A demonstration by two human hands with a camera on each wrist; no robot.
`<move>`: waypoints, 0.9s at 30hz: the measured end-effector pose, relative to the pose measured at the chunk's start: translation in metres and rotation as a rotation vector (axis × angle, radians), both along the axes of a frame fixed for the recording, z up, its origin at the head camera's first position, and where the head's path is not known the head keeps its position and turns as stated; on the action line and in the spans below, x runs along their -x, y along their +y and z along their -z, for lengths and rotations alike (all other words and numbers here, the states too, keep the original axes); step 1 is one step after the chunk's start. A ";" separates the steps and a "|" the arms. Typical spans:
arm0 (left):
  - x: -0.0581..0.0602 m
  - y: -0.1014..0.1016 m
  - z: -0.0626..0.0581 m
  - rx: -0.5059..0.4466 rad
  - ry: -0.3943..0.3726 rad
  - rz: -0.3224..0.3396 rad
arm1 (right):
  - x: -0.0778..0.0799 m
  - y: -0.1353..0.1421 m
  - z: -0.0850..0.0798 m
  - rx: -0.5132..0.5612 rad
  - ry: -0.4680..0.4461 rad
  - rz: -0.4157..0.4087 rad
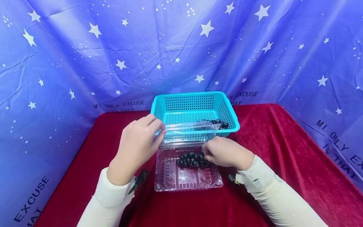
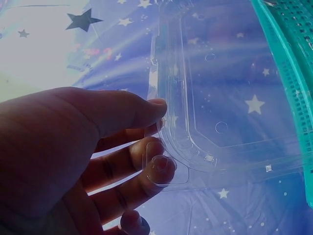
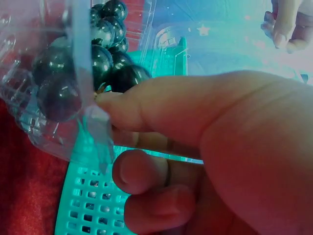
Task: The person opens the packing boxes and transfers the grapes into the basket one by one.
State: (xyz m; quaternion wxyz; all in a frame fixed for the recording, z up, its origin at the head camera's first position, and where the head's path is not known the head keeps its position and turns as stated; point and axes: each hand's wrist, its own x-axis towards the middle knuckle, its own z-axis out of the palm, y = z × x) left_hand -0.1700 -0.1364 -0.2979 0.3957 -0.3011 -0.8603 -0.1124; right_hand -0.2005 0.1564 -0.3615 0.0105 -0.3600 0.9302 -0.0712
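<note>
A clear plastic clamshell box (image 1: 170, 181) lies with its base flat on the red cloth and its lid (image 1: 190, 137) raised along the far side. My left hand (image 1: 139, 145) pinches a corner of that lid between thumb and fingers, as the left wrist view also shows. Inside the base rests a bunch of dark grapes (image 1: 190, 160), toward the right. At its right end my right hand (image 1: 227, 152) pinches the bunch's stem with thumb and forefinger, the other fingers curled. In the right wrist view, the box wall partly covers the grapes (image 3: 100, 61).
Right behind the box stands a turquoise plastic basket (image 1: 234, 121), which the lid overlaps in the head view. More dark grapes (image 1: 222, 123) lie in its near right corner. Red cloth (image 1: 263, 135) covers the table, and a blue star-patterned curtain (image 1: 141, 41) hangs around it.
</note>
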 end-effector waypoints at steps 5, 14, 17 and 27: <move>-0.001 0.000 0.000 0.001 0.002 0.002 | -0.003 -0.001 -0.002 0.012 0.002 -0.015; 0.001 0.000 0.000 -0.002 0.011 0.003 | -0.006 -0.002 -0.008 0.026 0.023 -0.036; 0.001 0.000 0.000 -0.007 0.012 0.004 | -0.006 -0.003 -0.009 0.052 0.026 -0.049; 0.001 0.001 0.000 0.003 0.002 -0.003 | -0.011 -0.005 -0.014 0.056 0.068 -0.043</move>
